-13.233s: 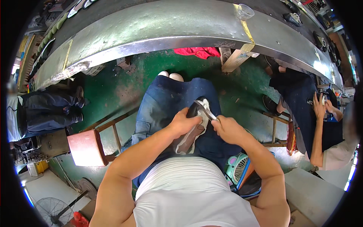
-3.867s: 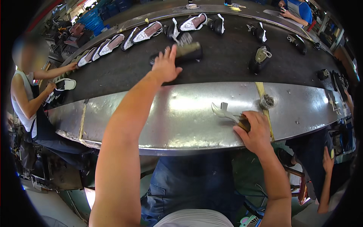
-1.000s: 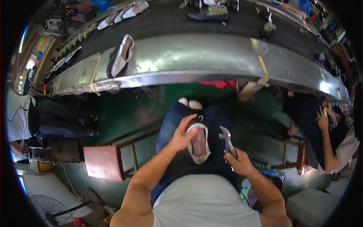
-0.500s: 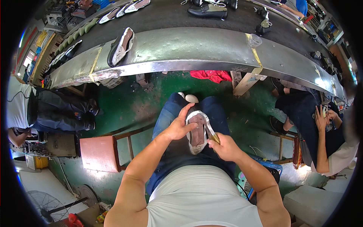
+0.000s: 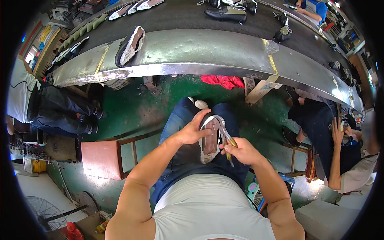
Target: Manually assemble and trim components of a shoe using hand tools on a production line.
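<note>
A shoe upper [image 5: 210, 146] with a brown insole and a pale rim rests sole-side up over my lap. My left hand [image 5: 193, 131] grips it near the toe, thumb lying across the brown part. Along its right edge a pale, silvery curved strip [image 5: 223, 124] leads toward my right hand [image 5: 241, 151]. That hand is closed around a slim tool [image 5: 229, 152] with yellowish, brassy parts and a metal end pointing down. My fingers cover part of the tool, so its exact kind is unclear.
Ahead runs a metal-edged bench [image 5: 200, 48] with a dark top bearing several shoes; one white-rimmed shoe [image 5: 131, 47] lies on its edge beside a clear cup [image 5: 271, 47] farther right. A red-brown stool [image 5: 102, 160] stands left. People sit or stand on both sides.
My right hand has shifted slightly right and turned, so the tool's metal end now shows below it. The shoe stays in my left hand, tilted a little differently.
</note>
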Tool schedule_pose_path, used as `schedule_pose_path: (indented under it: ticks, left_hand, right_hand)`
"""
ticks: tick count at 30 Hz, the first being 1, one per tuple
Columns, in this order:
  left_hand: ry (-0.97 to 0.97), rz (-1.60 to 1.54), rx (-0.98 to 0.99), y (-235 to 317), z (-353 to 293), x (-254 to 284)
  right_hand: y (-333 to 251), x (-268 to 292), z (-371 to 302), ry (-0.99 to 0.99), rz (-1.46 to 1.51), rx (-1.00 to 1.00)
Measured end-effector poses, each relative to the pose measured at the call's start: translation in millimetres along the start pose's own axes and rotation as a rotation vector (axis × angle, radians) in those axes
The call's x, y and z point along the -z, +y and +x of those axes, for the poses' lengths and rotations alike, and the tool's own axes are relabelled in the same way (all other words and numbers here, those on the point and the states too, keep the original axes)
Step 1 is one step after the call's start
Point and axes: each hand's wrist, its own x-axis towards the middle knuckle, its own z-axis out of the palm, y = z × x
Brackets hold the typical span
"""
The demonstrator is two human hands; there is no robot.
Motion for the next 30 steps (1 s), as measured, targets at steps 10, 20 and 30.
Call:
schedule_pose_path:
  ticks: [10, 20, 30]
  left_hand:
    - [0.176, -0.071, -0.023, -3, -1, 2]
    - [0.128, -0.368, 0.012, -9, -12, 0]
    - [0.5, -0.198, -0.108, 15, -27, -16]
  right_hand:
    - [18, -10, 29, 0.088, -0.174, 0.01]
    - [24, -33, 16, 0.343, -0.72, 0.347]
    - [12, -14, -29, 0.066, -0.452, 0.363]
